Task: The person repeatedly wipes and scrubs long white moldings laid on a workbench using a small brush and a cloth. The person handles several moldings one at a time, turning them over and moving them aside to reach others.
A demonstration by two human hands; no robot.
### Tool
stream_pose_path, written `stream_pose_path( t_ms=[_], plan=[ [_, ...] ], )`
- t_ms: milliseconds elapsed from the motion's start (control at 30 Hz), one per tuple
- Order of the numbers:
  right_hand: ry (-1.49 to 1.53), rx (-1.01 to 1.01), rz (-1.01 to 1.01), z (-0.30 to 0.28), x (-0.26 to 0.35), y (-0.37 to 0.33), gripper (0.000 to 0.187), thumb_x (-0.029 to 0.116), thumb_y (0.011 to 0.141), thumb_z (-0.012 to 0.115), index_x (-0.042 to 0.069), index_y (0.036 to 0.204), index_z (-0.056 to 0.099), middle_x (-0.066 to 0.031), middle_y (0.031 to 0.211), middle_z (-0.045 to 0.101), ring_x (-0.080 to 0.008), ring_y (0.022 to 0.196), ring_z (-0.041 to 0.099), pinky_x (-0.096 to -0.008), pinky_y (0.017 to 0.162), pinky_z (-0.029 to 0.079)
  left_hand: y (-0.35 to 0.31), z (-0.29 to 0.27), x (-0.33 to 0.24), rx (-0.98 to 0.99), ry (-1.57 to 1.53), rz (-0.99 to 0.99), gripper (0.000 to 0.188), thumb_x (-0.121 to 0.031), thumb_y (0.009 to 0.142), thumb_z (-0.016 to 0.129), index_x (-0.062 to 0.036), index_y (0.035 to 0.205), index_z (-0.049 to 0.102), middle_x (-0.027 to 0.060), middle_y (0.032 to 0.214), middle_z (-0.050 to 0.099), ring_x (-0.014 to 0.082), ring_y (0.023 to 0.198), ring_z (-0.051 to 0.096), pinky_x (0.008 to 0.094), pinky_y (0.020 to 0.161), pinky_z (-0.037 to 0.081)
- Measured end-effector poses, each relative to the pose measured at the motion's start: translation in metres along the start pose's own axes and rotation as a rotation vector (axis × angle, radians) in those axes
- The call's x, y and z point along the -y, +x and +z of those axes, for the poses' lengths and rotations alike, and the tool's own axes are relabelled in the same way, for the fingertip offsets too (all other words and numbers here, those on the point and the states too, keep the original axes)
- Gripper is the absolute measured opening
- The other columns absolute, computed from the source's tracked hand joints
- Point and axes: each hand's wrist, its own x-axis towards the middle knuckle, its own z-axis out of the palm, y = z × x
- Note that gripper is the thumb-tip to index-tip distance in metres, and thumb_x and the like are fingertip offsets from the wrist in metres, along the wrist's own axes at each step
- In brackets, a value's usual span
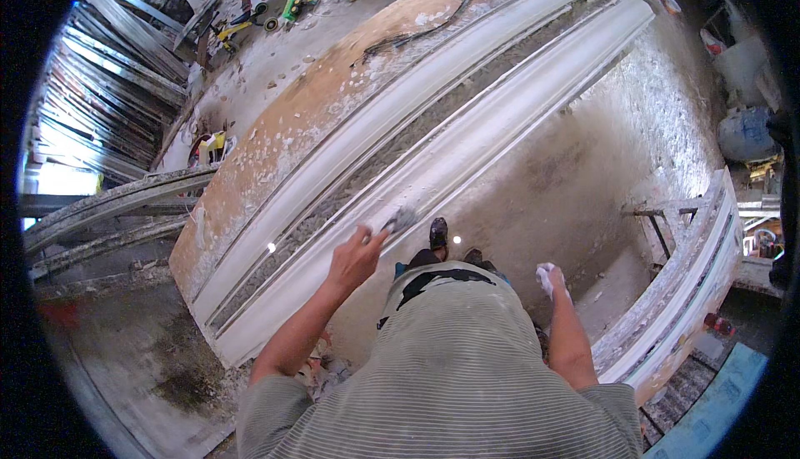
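2 long, gently curved white mouldings lie side by side on a brown worktop (268, 138) speckled with white flakes. The near moulding (467, 156) has smooth lengthwise ridges and a few white crumbs; the far moulding (400, 109) is similarly ridged. Between them runs a rough grey strip of debris (346, 185). The left hand (354, 259) has its fingers closed on a blurred grey tool (402, 220) at the near moulding's edge; I cannot tell if they touch. The right hand (551, 279), white-coated, hangs clear with fingers partly curled; whether it holds anything, I cannot tell. A dark thin strip (417, 35) lies beyond the far moulding. Another curved white piece (667, 321) sits at right, and a blue container (747, 134) stands behind.
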Motion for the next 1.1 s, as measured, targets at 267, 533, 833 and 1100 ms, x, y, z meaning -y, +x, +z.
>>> stream_pose_path(
  t_ms=[267, 533, 833, 1100],
  plan=[
    [-0.131, 0.111, -0.075, -0.012, 0.057, 0.004, 0.032, 0.026, 0.087, 0.064, 0.005, 0.111, 0.069, -0.0147, 0.099, 0.072, -0.0250, 0.089, 0.069, -0.0365, 0.079, 0.054, -0.026, 0.017, 0.001, -0.155, 0.123, 0.031, 0.046, -0.003, 0.076, 0.062, -0.0232, 0.118, 0.064, 0.0090, 0.099, 0.054, 0.0223, 0.076, 0.061, 0.0358, 0.053, 0.051],
    [-0.082, 0.200, 0.044, -0.011, 0.023, 0.011, 0.031, 0.028, 0.086, 0.064, 0.006, 0.107, 0.070, -0.0147, 0.098, 0.072, -0.0254, 0.090, 0.070, -0.0383, 0.079, 0.055, -0.035, 0.021, -0.013, -0.007, 0.111, -0.048, 0.050, 0.000, 0.075, 0.060, -0.0177, 0.122, 0.061, 0.0137, 0.109, 0.055, 0.0254, 0.080, 0.064, 0.0390, 0.057, 0.054],
    [-0.125, 0.181, -0.023, -0.007, 0.037, 0.018, 0.029, 0.024, 0.087, 0.064, 0.004, 0.107, 0.070, -0.0160, 0.103, 0.072, -0.0265, 0.096, 0.069, -0.0375, 0.085, 0.053, -0.023, 0.025, -0.026, -0.003, 0.064, -0.050, 0.056, 0.001, 0.077, 0.060, -0.0158, 0.130, 0.056, 0.0168, 0.114, 0.055, 0.0289, 0.082, 0.065, 0.0394, 0.062, 0.054],
    [-0.393, 0.144, -0.159, -0.004, 0.076, 0.009, 0.029, 0.020, 0.087, 0.063, 0.005, 0.112, 0.069, -0.0098, 0.092, 0.073, -0.0174, 0.080, 0.069, -0.0331, 0.070, 0.055, 0.110, 0.028, -0.091, -0.174, -0.197, 0.072, 0.053, -0.005, 0.081, 0.057, -0.0198, 0.131, 0.054, 0.0209, 0.113, 0.058, 0.0374, 0.082, 0.065, 0.0456, 0.067, 0.055]
  ],
)
